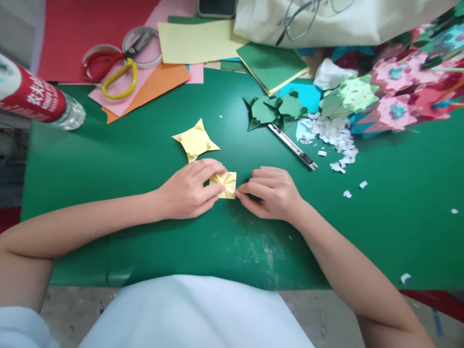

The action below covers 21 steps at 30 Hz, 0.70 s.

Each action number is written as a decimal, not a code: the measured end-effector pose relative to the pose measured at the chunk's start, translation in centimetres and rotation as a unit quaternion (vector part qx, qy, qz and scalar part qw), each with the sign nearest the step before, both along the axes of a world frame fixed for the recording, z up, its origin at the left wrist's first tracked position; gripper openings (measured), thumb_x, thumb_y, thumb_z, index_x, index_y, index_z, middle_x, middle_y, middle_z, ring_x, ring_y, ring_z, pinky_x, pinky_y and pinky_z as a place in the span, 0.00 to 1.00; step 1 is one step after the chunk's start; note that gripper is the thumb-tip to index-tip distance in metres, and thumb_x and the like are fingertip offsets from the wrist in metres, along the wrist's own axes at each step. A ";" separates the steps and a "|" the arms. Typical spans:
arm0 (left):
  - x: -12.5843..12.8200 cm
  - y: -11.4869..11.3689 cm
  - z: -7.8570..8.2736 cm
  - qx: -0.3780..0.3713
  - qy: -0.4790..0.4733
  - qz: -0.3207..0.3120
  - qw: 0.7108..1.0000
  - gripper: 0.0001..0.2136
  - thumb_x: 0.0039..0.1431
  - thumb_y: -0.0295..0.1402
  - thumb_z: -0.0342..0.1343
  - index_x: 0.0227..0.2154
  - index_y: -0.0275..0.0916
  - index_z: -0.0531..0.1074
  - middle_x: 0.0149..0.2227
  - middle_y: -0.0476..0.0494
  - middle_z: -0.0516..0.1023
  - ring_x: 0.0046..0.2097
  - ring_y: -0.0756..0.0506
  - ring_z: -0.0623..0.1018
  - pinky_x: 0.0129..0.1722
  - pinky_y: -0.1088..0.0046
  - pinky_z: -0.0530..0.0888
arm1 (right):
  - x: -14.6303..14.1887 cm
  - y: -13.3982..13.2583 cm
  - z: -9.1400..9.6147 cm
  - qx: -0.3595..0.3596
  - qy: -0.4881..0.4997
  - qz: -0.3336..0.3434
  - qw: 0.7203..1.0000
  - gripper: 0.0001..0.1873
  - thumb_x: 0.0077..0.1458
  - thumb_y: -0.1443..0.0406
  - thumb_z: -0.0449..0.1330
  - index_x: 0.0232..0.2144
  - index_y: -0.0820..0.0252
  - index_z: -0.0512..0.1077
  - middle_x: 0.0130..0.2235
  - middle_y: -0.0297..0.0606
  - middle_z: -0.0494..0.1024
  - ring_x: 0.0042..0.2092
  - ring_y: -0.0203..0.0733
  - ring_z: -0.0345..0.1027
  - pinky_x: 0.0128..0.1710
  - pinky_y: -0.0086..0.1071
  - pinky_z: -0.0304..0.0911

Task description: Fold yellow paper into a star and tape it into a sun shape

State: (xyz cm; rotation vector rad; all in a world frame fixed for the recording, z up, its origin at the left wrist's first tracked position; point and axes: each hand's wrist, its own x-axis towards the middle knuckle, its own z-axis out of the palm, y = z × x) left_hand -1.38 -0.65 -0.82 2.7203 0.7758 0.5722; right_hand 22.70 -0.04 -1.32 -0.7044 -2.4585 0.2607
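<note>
A small yellow folded paper square (225,184) lies on the green mat (108,159) in front of me. My left hand (188,189) rests on its left side, fingers curled and pressed onto the paper. My right hand (272,192) has its fingers curled, and its fingertips pinch the paper's lower right corner. Just behind the hands lies a finished yellow star-shaped fold (195,140), untouched.
A utility knife (293,146) and green folded pieces (273,110) lie right of centre, with white paper scraps (335,135). Tape rolls (108,63), coloured sheets (197,41), a bottle (34,94), paper flowers (398,92) and glasses on a bag (326,19) line the back.
</note>
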 end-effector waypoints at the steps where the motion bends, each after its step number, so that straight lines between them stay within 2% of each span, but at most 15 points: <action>1: 0.0 -0.1 0.0 -0.016 -0.002 0.007 1.000 0.05 0.62 0.28 0.52 0.37 0.34 0.73 0.51 0.30 0.73 0.55 0.35 0.72 0.51 0.53 0.75 | -0.1 -0.1 -0.1 -0.020 0.005 -0.020 1.000 0.06 0.57 0.67 0.60 0.28 0.58 0.68 0.20 0.28 0.66 0.24 0.33 0.53 0.26 0.31 0.51; 4: 0.0 -0.2 -0.1 -0.045 -0.007 0.015 0.999 0.06 0.62 0.28 0.52 0.38 0.35 0.73 0.53 0.29 0.71 0.58 0.35 0.70 0.53 0.51 0.73 | -0.7 -0.4 -0.2 -0.065 -0.005 -0.082 0.994 0.05 0.58 0.63 0.59 0.34 0.58 0.67 0.24 0.29 0.67 0.25 0.34 0.54 0.29 0.32 0.52; 7: -0.1 -0.1 -0.3 -0.045 -0.011 0.012 0.999 0.06 0.63 0.29 0.52 0.38 0.36 0.73 0.54 0.31 0.71 0.58 0.36 0.70 0.54 0.53 0.73 | -1.2 -0.6 -0.2 -0.080 -0.048 -0.136 0.986 0.08 0.59 0.61 0.58 0.37 0.60 0.65 0.29 0.33 0.70 0.29 0.38 0.57 0.32 0.34 0.53; 11: -0.2 0.2 -0.4 -0.057 -0.035 0.017 0.998 0.07 0.65 0.29 0.50 0.37 0.36 0.73 0.52 0.32 0.72 0.57 0.38 0.70 0.55 0.53 0.73 | -1.7 -0.7 -0.1 -0.086 -0.084 -0.145 0.982 0.05 0.61 0.63 0.56 0.34 0.59 0.66 0.32 0.37 0.71 0.33 0.41 0.58 0.34 0.35 0.53; 14: -0.1 0.4 -0.4 -0.087 -0.061 0.025 0.994 0.07 0.64 0.27 0.50 0.40 0.36 0.73 0.50 0.33 0.73 0.55 0.39 0.71 0.55 0.54 0.72 | -1.7 -0.5 0.0 -0.097 -0.068 -0.127 0.985 0.05 0.62 0.65 0.56 0.33 0.59 0.66 0.33 0.36 0.72 0.34 0.40 0.59 0.34 0.34 0.53; 17: -0.2 0.6 -0.3 -0.132 -0.102 0.046 0.985 0.10 0.61 0.29 0.54 0.46 0.36 0.69 0.49 0.35 0.74 0.53 0.41 0.73 0.55 0.56 0.73 | -1.5 0.0 0.1 -0.120 -0.010 -0.073 0.990 0.03 0.63 0.67 0.56 0.35 0.59 0.66 0.36 0.38 0.71 0.37 0.38 0.62 0.37 0.32 0.58; 21: -0.5 1.1 -0.1 -0.190 -0.152 0.074 0.967 0.15 0.58 0.33 0.58 0.48 0.36 0.67 0.48 0.37 0.75 0.48 0.43 0.77 0.49 0.65 0.76 | -1.7 0.9 0.0 -0.150 0.081 -0.004 0.985 0.01 0.62 0.68 0.57 0.36 0.59 0.66 0.39 0.38 0.66 0.40 0.35 0.63 0.39 0.29 0.63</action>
